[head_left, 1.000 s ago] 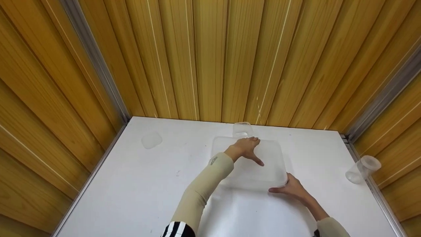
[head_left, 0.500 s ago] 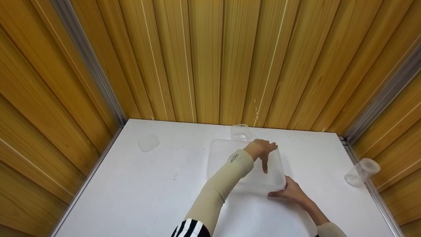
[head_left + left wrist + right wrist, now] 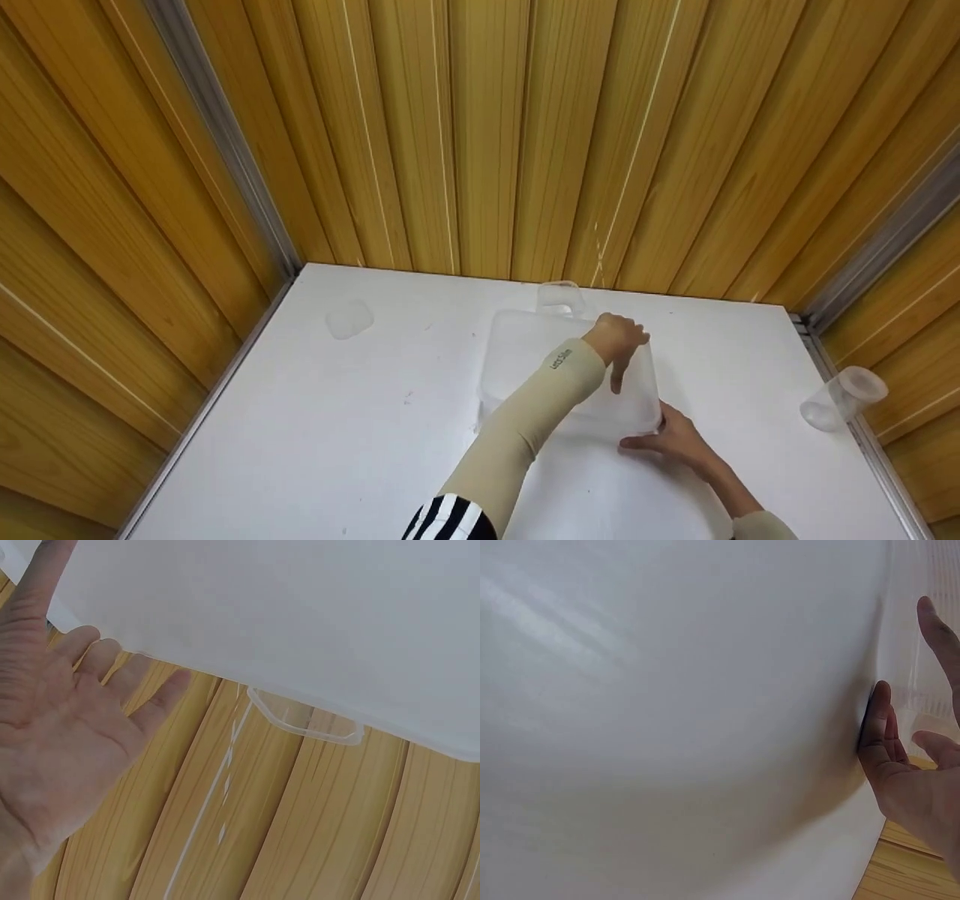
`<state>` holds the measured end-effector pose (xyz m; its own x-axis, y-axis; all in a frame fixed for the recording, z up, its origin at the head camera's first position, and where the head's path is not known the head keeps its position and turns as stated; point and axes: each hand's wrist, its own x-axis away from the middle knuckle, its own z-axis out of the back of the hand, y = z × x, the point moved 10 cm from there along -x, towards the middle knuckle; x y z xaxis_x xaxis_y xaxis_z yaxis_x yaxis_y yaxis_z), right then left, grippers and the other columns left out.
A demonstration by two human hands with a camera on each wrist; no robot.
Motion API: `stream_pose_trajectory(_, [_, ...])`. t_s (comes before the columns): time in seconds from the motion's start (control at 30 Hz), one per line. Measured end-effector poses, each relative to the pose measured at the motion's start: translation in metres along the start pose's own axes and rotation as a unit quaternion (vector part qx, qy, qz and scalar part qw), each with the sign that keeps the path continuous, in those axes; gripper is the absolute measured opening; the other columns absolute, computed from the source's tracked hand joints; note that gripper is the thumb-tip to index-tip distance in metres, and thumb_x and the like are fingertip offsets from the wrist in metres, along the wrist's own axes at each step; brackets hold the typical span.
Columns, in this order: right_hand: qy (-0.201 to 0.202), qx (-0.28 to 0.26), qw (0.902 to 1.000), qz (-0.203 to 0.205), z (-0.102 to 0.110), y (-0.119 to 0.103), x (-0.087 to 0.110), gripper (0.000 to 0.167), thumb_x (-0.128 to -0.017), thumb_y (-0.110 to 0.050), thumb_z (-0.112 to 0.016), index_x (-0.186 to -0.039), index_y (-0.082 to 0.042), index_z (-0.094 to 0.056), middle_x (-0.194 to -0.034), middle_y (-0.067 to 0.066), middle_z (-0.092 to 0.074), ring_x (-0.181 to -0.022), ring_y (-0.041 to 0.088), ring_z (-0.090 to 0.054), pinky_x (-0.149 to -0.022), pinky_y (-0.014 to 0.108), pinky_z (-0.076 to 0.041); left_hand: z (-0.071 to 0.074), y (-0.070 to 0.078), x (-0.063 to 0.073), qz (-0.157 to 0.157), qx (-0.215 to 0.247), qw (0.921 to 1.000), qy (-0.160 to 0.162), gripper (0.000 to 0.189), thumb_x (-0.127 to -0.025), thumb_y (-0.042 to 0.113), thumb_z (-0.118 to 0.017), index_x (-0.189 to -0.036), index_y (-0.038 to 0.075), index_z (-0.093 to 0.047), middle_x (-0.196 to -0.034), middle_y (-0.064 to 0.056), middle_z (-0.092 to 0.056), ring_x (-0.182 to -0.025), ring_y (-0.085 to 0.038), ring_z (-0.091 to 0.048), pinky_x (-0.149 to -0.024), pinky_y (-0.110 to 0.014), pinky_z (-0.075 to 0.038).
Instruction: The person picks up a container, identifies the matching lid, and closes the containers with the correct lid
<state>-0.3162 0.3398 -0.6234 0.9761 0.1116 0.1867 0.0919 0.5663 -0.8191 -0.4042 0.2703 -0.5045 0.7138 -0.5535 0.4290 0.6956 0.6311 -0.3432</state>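
Observation:
A large, translucent rectangular container [image 3: 540, 352] with a flat, lid-like top sits on the white table. My left hand [image 3: 616, 339] lies over its far right corner, fingers at the right edge and thumb extended on the top. In the left wrist view, the left palm [image 3: 71, 727] shows beside the pale top [image 3: 300, 622], with the fingers bent at its edge. My right hand [image 3: 679, 439] holds the near right corner, thumb along the front and fingers at the side. The right wrist view shows that hand [image 3: 915, 772] against the translucent wall [image 3: 907, 675].
Behind the large container stands a small clear container [image 3: 559, 296]. A small translucent lid-like piece [image 3: 349, 319] lies at the back left. A clear cylindrical jar [image 3: 841, 399] is at the table's right edge. Wood-patterned panels [image 3: 480, 135] enclose the table [image 3: 337, 435].
My left hand has moved rightward across the container's top, from its far middle to the far right corner. The right hand stays at the near right corner.

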Motion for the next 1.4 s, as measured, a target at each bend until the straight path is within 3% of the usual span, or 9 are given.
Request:
stream_pose_trajectory(0.2, [0.011,0.003,0.9999,0.000,0.000,-0.001,-0.003,0.092,-0.078,-0.036,-0.089,-0.150,-0.003,-0.043,-0.146,0.018,-0.057,-0.137,0.039,-0.051,-0.115,0.058,-0.040,-0.004,-0.003,0.002,-0.003,-0.017,0.9998,-0.006,0.109,-0.074,0.066,-0.081,-0.162,0.042,-0.019,-0.166,0.018,-0.030,-0.148,-0.004,-0.039,-0.115,-0.025,-0.041])
stream_pose_trajectory(0.37, [0.014,0.013,0.9998,0.002,0.001,-0.001,-0.005,0.091,-0.080,-0.037,-0.088,-0.150,-0.002,-0.042,-0.145,0.020,-0.057,-0.135,0.039,-0.053,-0.112,0.057,-0.044,-0.010,-0.004,0.008,-0.039,0.050,0.9980,0.002,0.101,-0.082,0.053,-0.081,-0.161,0.048,-0.019,-0.169,0.022,-0.019,-0.155,-0.004,-0.025,-0.123,-0.027,-0.033])
stream_pose_trajectory(0.47, [0.021,0.018,0.9996,0.004,0.005,-0.001,-0.006,0.090,-0.080,-0.037,-0.088,-0.150,-0.002,-0.042,-0.145,0.020,-0.057,-0.135,0.039,-0.054,-0.111,0.055,-0.045,-0.011,-0.002,0.011,-0.064,0.086,0.9942,0.008,0.092,-0.087,0.044,-0.079,-0.159,0.050,-0.023,-0.168,0.023,-0.022,-0.155,-0.006,-0.028,-0.122,-0.029,-0.034])
stream_pose_trajectory(0.6, [0.030,0.012,0.9995,0.007,0.008,-0.001,-0.009,0.086,-0.081,-0.036,-0.087,-0.147,-0.001,-0.046,-0.142,0.021,-0.059,-0.131,0.037,-0.056,-0.107,0.051,-0.047,-0.016,-0.002,0.014,-0.078,0.108,0.9911,0.003,0.082,-0.093,0.039,-0.072,-0.158,0.053,-0.024,-0.169,0.022,-0.022,-0.154,-0.007,-0.030,-0.122,-0.030,-0.035])
stream_pose_trajectory(0.87, [0.034,-0.006,0.9993,-0.011,0.005,0.004,-0.017,0.083,-0.084,-0.037,-0.085,-0.146,0.001,-0.045,-0.142,0.022,-0.056,-0.133,0.039,-0.055,-0.110,0.053,-0.046,-0.031,-0.006,0.014,-0.096,0.156,0.9831,0.003,0.068,-0.102,0.035,-0.060,-0.157,0.053,-0.025,-0.170,0.020,-0.018,-0.159,-0.008,-0.015,-0.129,-0.036,-0.022])
stream_pose_trajectory(1.1, [0.033,0.001,0.9994,0.001,0.005,0.005,-0.020,0.079,-0.084,-0.036,-0.085,-0.144,0.000,-0.049,-0.139,0.021,-0.060,-0.129,0.036,-0.058,-0.106,0.049,-0.047,-0.042,0.003,0.015,-0.112,0.199,0.9734,0.019,0.059,-0.102,0.056,-0.050,-0.157,0.053,-0.026,-0.171,0.015,-0.017,-0.161,-0.018,-0.012,-0.129,-0.041,-0.023])
stream_pose_trajectory(1.23, [0.035,0.005,0.9993,0.010,0.006,0.002,-0.021,0.074,-0.084,-0.035,-0.085,-0.143,-0.003,-0.052,-0.139,0.019,-0.061,-0.129,0.035,-0.058,-0.107,0.050,-0.046,-0.043,0.005,0.017,-0.115,0.198,0.9732,0.025,0.069,-0.097,0.062,-0.057,-0.157,0.054,-0.025,-0.172,0.013,-0.014,-0.161,-0.021,-0.010,-0.130,-0.042,-0.021])
stream_pose_trajectory(1.4, [0.032,0.009,0.9993,0.013,0.004,0.001,-0.020,0.071,-0.085,-0.035,-0.084,-0.142,-0.005,-0.054,-0.138,0.018,-0.062,-0.127,0.033,-0.059,-0.105,0.050,-0.047,-0.047,0.006,0.017,-0.106,0.193,0.9753,0.018,0.072,-0.094,0.069,-0.055,-0.157,0.055,-0.021,-0.172,0.015,-0.011,-0.162,-0.020,-0.008,-0.131,-0.040,-0.018])
